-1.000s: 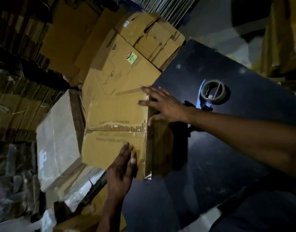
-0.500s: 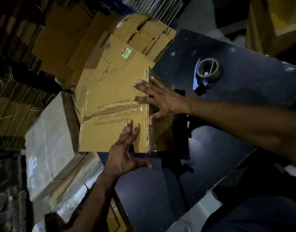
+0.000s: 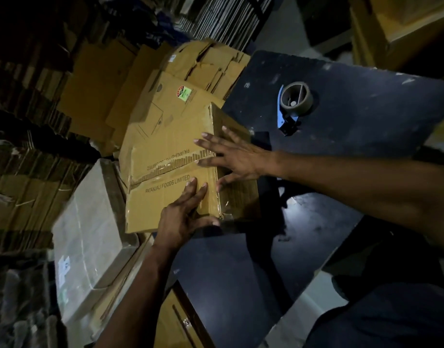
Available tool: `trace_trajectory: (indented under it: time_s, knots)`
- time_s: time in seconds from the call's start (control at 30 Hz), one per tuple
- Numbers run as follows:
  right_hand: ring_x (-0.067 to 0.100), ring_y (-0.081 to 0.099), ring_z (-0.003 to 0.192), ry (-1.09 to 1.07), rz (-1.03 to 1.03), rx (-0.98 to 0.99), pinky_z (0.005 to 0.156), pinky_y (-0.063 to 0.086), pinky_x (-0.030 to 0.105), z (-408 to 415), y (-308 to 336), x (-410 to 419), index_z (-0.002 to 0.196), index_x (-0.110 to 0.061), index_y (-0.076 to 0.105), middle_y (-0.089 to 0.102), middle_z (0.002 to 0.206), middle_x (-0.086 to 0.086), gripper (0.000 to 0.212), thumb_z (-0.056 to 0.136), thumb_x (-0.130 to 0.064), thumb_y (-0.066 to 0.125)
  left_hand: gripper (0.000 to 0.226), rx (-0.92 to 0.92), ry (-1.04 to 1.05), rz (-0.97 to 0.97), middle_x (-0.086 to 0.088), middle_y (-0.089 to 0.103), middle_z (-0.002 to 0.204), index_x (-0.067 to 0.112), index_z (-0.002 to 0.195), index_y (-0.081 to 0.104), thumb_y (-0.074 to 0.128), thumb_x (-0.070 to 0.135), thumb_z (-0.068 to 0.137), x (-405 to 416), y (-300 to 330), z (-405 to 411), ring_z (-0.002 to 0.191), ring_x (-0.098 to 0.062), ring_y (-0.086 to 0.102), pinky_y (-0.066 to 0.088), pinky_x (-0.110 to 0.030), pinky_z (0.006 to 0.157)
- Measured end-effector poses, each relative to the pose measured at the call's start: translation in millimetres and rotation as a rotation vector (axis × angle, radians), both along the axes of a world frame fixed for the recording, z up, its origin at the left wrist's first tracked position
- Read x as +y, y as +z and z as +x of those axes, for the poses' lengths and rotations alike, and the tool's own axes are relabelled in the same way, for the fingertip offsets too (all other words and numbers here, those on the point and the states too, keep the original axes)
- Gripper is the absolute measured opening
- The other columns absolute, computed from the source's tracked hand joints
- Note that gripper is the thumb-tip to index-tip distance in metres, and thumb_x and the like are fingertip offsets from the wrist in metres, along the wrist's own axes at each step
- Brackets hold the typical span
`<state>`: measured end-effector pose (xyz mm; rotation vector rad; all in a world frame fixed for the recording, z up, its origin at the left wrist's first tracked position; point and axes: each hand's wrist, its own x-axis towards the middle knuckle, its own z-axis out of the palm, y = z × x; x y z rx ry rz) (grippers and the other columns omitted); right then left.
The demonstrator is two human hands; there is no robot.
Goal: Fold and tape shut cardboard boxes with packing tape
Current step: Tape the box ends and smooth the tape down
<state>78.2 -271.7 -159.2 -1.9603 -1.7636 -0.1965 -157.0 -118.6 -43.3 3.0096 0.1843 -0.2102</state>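
box (image 3: 165, 177): taped seam up, on black bench (image 3: 354, 116) left edge
left hand (image 3: 183, 217): fingers flat, pressing box top
right hand (image 3: 236, 156): fingers spread, pressing taped corner
tape dispenser (image 3: 293, 101): on bench, apart from box

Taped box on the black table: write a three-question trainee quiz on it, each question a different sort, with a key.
1. True or false: the tape dispenser lies on the black table, apart from both hands.
2. Which hand lies over the clear tape seam at the cardboard box edge? A) left hand B) right hand C) neither
3. Fill in: the company name printed on the box's top flap reads "PATANJALI ______ LIMITED".

Key: 1 true; 2 B; 3 FOODS.
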Motion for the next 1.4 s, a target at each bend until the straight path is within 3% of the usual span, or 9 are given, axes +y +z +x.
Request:
trace_trajectory:
  time_s: [0.17, 0.33, 0.47, 0.7, 0.9, 1.03, 1.13, 1.27, 1.4]
  knots:
    - [0.025, -0.015, 0.164, -0.01, -0.008, 0.015, 0.125, 0.005, 0.073, 0.6, 1.8, 1.0, 0.164, -0.041, 0.031, -0.004, 0.179, 0.002, 0.087, 0.093, -0.091, 0.027, 0.096, -0.062, -0.123, 0.189, -0.01, 0.042, 0.172, 0.024, 0.163, 0.052, 0.048, 0.09, 0.093, 1.0, -15.9, -4.8, 0.154, -0.031, 0.048, 0.065, -0.055, 0.095]
    - [0.02, -0.018, 0.163, -0.028, -0.06, 0.073, 0.124, 0.007, 0.075, 1.2, 2.9, -0.2, 0.163, -0.048, 0.027, -0.007, 0.179, -0.004, 0.09, 0.088, -0.097, 0.025, 0.098, -0.155, -0.119, 0.255, -0.017, 0.047, 0.167, 0.01, 0.159, 0.055, 0.067, 0.076, 0.087, -8.5, -35.1, -11.1, 0.148, -0.038, 0.054, 0.063, -0.059, 0.096]
    - [0.019, -0.018, 0.163, -0.051, -0.107, 0.122, 0.126, 0.006, 0.071, -0.7, 10.3, -6.1, 0.163, -0.05, 0.027, -0.006, 0.179, -0.007, 0.09, 0.086, -0.097, 0.028, 0.114, -0.144, -0.07, 0.25, -0.016, 0.041, 0.172, 0.01, 0.165, 0.046, 0.068, 0.085, 0.083, -15.9, -43.3, -11.0, 0.158, -0.035, 0.042, 0.055, -0.064, 0.11]
    - [0.016, -0.019, 0.163, -0.044, -0.107, 0.265, 0.124, 0.008, 0.074, -6.4, 13.6, -10.1, 0.162, -0.05, 0.029, -0.008, 0.178, -0.01, 0.092, 0.085, -0.1, 0.033, 0.121, -0.17, 0.027, 0.124, 0.006, 0.043, 0.17, 0.029, 0.162, 0.053, 0.066, 0.101, 0.066, -14.3, -23.1, -6.6, 0.156, -0.014, 0.044, 0.053, -0.05, 0.118]
    - [0.025, -0.021, 0.163, -0.045, -0.067, 0.214, 0.124, 0.001, 0.073, -6.7, -1.6, -17.2, 0.166, -0.049, 0.013, -0.02, 0.177, -0.008, 0.128, 0.06, -0.103, 0.061, 0.12, -0.177, 0.035, 0.149, 0.0, 0.042, 0.172, 0.022, 0.165, 0.049, 0.061, 0.1, 0.074, -28.0, -27.2, -5.8, 0.16, -0.016, 0.038, 0.048, -0.049, 0.123]
    - [0.029, -0.021, 0.162, -0.001, -0.071, 0.19, 0.121, 0.01, 0.079, -3.8, -5.7, -14.0, 0.166, -0.049, 0.008, -0.023, 0.176, -0.004, 0.149, 0.043, -0.101, 0.074, 0.128, -0.104, 0.054, 0.147, 0.002, 0.034, 0.176, 0.023, 0.169, 0.04, 0.06, 0.102, 0.07, -30.7, -20.5, -6.8, 0.164, -0.015, 0.029, 0.04, -0.049, 0.128]
    - [0.023, -0.023, 0.162, 0.046, -0.124, 0.309, 0.123, 0.013, 0.077, -3.4, 10.0, -19.5, 0.165, -0.049, 0.015, -0.022, 0.176, -0.011, 0.146, 0.042, -0.101, 0.075, 0.131, -0.093, 0.095, 0.128, 0.002, 0.035, 0.175, 0.023, 0.168, 0.042, 0.07, 0.098, 0.065, -35.0, -15.4, -7.3, 0.163, -0.015, 0.031, 0.04, -0.049, 0.128]
    - [0.014, -0.026, 0.16, 0.055, -0.142, 0.634, 0.128, 0.008, 0.07, -9.8, 27.0, -21.4, 0.162, -0.046, 0.033, -0.018, 0.175, -0.019, 0.126, 0.055, -0.1, 0.07, 0.126, -0.086, 0.12, 0.123, 0.003, 0.037, 0.174, 0.023, 0.167, 0.045, 0.08, 0.09, 0.066, -38.4, -9.2, -6.0, 0.162, -0.014, 0.032, 0.041, -0.047, 0.128]
    - [0.014, -0.032, 0.158, -0.044, -0.045, 0.578, 0.125, 0.013, 0.074, -31.6, 9.5, -14.8, 0.164, -0.046, 0.026, -0.027, 0.173, -0.019, 0.132, 0.052, -0.101, 0.071, 0.122, -0.084, 0.165, 0.114, 0.002, 0.038, 0.174, 0.022, 0.166, 0.046, 0.086, 0.081, 0.067, -49.7, -6.6, -5.8, 0.162, -0.012, 0.03, 0.039, -0.047, 0.129]
